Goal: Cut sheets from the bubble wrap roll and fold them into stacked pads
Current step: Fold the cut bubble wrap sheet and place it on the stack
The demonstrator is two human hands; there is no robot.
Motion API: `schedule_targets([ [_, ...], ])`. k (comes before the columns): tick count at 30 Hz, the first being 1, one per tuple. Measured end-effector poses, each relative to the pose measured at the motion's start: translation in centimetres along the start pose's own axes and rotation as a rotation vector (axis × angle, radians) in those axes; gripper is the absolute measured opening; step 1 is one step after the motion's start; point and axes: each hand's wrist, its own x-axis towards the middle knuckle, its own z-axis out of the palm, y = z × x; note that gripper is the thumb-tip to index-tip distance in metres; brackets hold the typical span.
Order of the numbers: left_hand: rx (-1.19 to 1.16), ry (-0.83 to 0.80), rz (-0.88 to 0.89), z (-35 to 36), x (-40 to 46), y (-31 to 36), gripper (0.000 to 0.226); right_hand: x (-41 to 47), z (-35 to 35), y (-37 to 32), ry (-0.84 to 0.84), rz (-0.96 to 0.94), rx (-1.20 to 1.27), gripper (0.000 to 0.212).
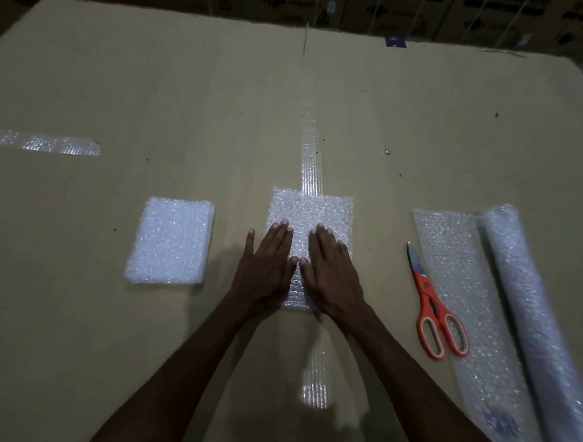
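Hands flat on the work: left hand [268,257] and right hand [328,268] both lie palm-down, fingers straight and close together, pressing the folded clear bubble-wrap pad [312,218] onto the big brown cardboard sheet [188,99], mid-width, toward its near edge. Nothing pinched.

Thicker white stack of folded bubble-wrap pads [170,240] sits left of it, well apart. Orange-handled steel scissors [430,302] lie shut to the right, partly on the loose tail of the clear bubble-wrap roll [527,298] by the right edge.

Handling, my read: pad is very light, soft, springy, so it likely unfolds when released. Probably best taken at opposite side edges, all layers pinched together, and kept flat for the move to the stack.
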Motion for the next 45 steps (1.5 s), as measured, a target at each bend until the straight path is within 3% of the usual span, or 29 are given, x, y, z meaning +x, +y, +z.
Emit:
schedule_targets([
  [8,0.021,-0.048,0.025,-1.1,-1.8,-2.0,0.068,-1.5,-1.1,2.6,-0.096,-0.044,-0.102,0.075],
  [12,0.049,0.000,0.088,-1.4,-1.9,-2.4,0.068,-1.6,-1.9,2.6,-0.146,-0.030,-0.078,0.084],
  [15,0.023,0.080,0.156,-2.0,-2.5,-2.6,0.067,-2.7,-3.0,2.5,-0.089,0.067,0.007,0.089],
  [17,0.002,0.152,0.246,-2.3,-3.4,-2.5,0.064,-4.4,-3.6,2.3,0.056,0.056,0.095,0.079],
  [20,-0.106,0.219,0.391,-2.3,-5.3,-1.9,0.057,-7.2,-3.4,1.9,0.307,-0.119,0.176,0.042],
  [22,-0.149,0.278,0.442,-2.1,-6.3,-1.5,0.051,-8.6,-3.1,1.7,0.284,-0.165,0.233,0.028],
  [24,-0.159,0.313,0.452,-1.6,-7.0,-1.4,0.046,-9.1,-2.4,2.0,0.203,-0.200,0.200,0.027],
  [27,-0.168,0.310,0.433,-1.1,-7.2,-1.5,0.039,-9.2,-2.1,2.5,0.123,-0.221,0.118,0.031],
  [32,-0.165,0.210,0.389,-2.3,-6.7,-1.0,0.041,-8.9,-2.2,1.8,0.178,-0.248,0.043,0.013],
  [36,-0.203,0.242,0.318,-3.2,-7.4,-0.2,0.038,-8.9,-2.4,1.4,0.182,-0.212,0.048,0.014],
  [41,-0.502,0.202,0.111,-3.8,-6.9,0.3,0.022,-9.1,-3.8,1.3,0.241,-0.066,0.297,0.010],
  [45,-0.862,0.150,-0.078,-5.3,-4.8,0.3,0.014,-6.7,-5.3,2.1,0.163,0.064,0.670,0.021],
])
